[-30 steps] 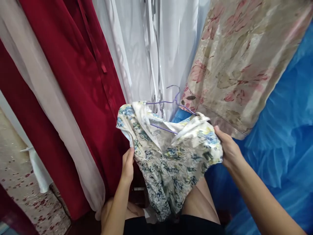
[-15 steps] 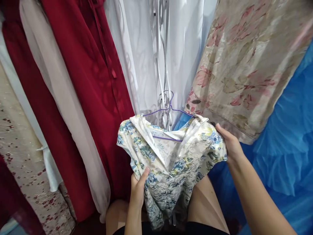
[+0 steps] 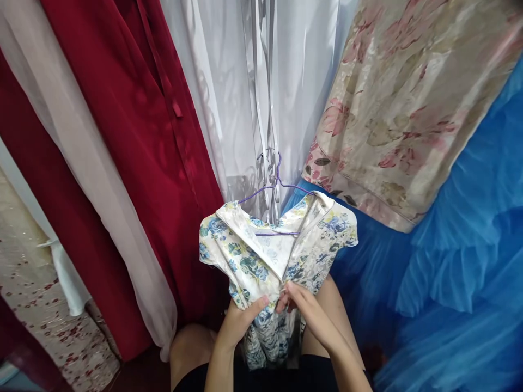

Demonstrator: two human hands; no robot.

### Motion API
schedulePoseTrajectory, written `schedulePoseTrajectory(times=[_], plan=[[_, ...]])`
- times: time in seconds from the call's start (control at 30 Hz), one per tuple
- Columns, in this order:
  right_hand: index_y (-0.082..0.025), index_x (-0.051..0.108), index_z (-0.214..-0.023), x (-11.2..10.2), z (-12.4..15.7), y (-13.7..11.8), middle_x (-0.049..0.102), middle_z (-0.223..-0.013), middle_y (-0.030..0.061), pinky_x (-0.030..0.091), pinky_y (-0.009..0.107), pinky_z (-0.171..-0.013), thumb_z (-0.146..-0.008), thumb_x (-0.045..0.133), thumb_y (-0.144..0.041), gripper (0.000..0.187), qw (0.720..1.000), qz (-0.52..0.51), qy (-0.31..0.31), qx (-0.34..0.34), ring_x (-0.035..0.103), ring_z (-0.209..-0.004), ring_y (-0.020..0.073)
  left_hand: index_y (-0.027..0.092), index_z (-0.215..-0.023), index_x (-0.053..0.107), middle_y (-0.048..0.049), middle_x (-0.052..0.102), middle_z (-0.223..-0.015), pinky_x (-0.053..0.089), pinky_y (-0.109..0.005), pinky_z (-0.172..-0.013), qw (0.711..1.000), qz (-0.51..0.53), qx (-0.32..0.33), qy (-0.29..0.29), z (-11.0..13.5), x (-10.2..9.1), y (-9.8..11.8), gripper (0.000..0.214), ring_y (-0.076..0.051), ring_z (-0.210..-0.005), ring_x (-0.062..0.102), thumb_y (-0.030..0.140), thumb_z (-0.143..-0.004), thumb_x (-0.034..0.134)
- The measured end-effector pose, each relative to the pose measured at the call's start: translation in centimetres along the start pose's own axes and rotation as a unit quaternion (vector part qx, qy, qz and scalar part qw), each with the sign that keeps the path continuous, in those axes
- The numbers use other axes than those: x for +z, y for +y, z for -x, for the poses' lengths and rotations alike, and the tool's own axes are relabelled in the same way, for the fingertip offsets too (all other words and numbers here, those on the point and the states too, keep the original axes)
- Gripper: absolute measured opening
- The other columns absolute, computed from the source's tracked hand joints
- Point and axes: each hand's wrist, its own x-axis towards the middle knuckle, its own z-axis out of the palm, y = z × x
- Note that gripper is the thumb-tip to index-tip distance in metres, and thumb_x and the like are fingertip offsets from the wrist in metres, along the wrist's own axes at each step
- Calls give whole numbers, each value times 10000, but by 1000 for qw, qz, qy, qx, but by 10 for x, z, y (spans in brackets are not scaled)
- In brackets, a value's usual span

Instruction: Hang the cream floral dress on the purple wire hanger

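Note:
A white dress with blue and yellow flowers (image 3: 249, 256) hangs on a purple wire hanger (image 3: 257, 193) in front of my lap. Its V-shaped back or front opening lies spread, with the hanger's lower bar showing inside. My left hand (image 3: 245, 318) grips the dress at its left side, thumb on top and fingers behind the cloth. At the bottom of the V, my right hand (image 3: 300, 302) pinches the fabric, seemingly at a small zipper pull too tiny to make out clearly. The lower part of the dress falls between my knees.
Red gowns (image 3: 122, 130) and a pale pink sheer cloth (image 3: 110, 201) hang at left. White fabric with dangling ribbons (image 3: 229, 81) hangs behind the hanger. On the right are a beige floral garment (image 3: 392, 120) and a ruffled blue tulle dress (image 3: 441, 272).
My right hand has left the dress's right sleeve and come in to the bottom of the V opening. My left hand has shifted slightly right and down, still gripping the cloth.

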Motion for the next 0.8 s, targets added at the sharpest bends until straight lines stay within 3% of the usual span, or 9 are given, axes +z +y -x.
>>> schedulePoseTrajectory(times=[0.03,0.07,0.2,0.33,0.53,0.7,0.8], plan=[[-181,672,-742,6,-2,-3,689,-751,78,482,343,-728,-960,515,-594,493,998,8,-58,4,623,-747,229,166,-1257,692,-139,696,-1296,425,-494,-1144,1000,1,5,1,2,1,2,603,-347,-1265,608,430,-733,831],[-186,661,-727,10,-4,-5,683,-726,65,470,326,-715,-962,521,-591,489,997,15,-80,-5,612,-725,215,164,-1232,705,-140,704,-1280,437,-498,-1131,1000,3,10,5,3,3,4,585,-349,-1238,624,435,-730,831],[-201,618,-658,14,-5,-1,628,-616,21,410,294,-624,-927,598,-576,462,999,6,-33,-28,523,-598,173,163,-1155,735,-141,741,-1185,465,-510,-1095,999,8,13,32,9,11,10,561,-352,-1154,665,438,-682,858],[-198,611,-676,14,-2,7,613,-606,17,378,291,-591,-894,659,-553,419,1000,0,-17,-13,521,-584,170,167,-1176,719,-125,740,-1187,456,-484,-1114,997,30,21,61,11,18,9,554,-332,-1185,653,419,-699,849],[-207,564,-711,20,0,4,537,-546,-23,336,268,-549,-862,703,-517,372,997,-60,39,-12,440,-518,136,181,-1220,702,-121,705,-1274,417,-465,-1157,1000,3,-2,-11,11,18,5,497,-311,-1258,617,383,-779,807],[-205,557,-724,16,1,5,530,-551,-24,344,271,-554,-828,736,-528,384,997,-52,48,4,440,-532,141,170,-1208,711,-120,745,-1166,379,-504,-1181,999,-9,-3,43,11,13,9,534,-328,-1265,609,414,-746,822],[-206,579,-806,15,1,9,542,-606,-25,355,270,-561,-827,735,-551,379,998,-23,50,-7,465,-567,152,175,-1175,726,-115,755,-1136,391,-500,-1173,999,-10,-13,28,13,16,8,525,-332,-1242,625,402,-716,841]])
